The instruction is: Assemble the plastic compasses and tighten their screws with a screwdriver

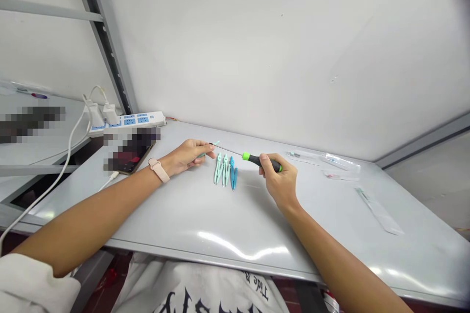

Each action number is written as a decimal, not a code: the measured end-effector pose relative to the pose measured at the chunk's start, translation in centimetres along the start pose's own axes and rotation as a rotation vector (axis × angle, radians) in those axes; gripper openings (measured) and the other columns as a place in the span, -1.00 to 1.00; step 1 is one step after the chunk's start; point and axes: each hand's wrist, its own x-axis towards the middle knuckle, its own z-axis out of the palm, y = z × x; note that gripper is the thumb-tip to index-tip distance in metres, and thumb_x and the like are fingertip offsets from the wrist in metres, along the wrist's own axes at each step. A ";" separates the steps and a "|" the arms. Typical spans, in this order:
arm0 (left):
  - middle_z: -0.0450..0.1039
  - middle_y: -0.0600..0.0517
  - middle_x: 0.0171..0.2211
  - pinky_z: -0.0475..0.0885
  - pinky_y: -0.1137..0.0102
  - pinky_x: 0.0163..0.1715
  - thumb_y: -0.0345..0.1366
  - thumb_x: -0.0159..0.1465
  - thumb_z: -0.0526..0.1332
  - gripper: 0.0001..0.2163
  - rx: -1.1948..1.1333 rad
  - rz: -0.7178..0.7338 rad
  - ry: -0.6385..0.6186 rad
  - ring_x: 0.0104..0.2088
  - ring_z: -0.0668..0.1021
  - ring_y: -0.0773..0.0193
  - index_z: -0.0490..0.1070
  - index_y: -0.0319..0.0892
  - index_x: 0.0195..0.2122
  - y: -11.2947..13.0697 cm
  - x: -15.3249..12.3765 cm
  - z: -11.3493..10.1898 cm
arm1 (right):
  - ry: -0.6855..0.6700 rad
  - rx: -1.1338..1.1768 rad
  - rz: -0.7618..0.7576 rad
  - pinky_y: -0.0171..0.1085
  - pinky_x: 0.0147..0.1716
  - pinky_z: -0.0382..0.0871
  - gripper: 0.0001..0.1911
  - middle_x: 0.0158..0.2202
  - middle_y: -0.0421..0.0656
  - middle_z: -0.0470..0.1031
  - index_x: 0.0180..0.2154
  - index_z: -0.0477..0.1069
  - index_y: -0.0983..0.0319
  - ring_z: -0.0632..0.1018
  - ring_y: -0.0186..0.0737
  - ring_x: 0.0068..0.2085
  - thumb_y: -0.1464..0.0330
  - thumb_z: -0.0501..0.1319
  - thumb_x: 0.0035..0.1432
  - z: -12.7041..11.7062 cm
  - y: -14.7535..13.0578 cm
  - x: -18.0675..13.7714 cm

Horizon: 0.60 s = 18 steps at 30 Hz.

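My right hand (279,176) is wrapped round the black and green handle of a screwdriver (250,157). Its thin shaft points left, the tip reaching the fingers of my left hand (193,153). Those fingers pinch a mint-green drawing compass (216,143), mostly hidden by the hand; only small parts of it show. Just below and right of my left hand, three drawing compasses lie side by side on the grey table: a mint-green compass (218,170), another mint-green compass (225,171) and a blue compass (233,174).
Clear plastic packets (341,164) lie at the back right, and one long packet (380,211) lies nearer on the right. A phone (135,154) on a cable is beside my left wrist. Behind it stands a white power strip (156,118) with chargers, against the wall.
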 end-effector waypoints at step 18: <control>0.48 0.05 -0.38 -0.02 0.51 -0.66 -0.17 0.19 0.43 -0.72 0.035 0.081 0.090 -0.64 0.16 0.54 0.38 -0.16 -0.25 -0.2 0.1 0.0 | 0.084 0.035 0.006 -0.26 -0.53 0.20 -0.66 -0.61 -0.25 0.39 -0.47 0.45 0.18 0.31 -0.30 -0.56 0.11 0.26 0.23 -0.4 -0.1 0.0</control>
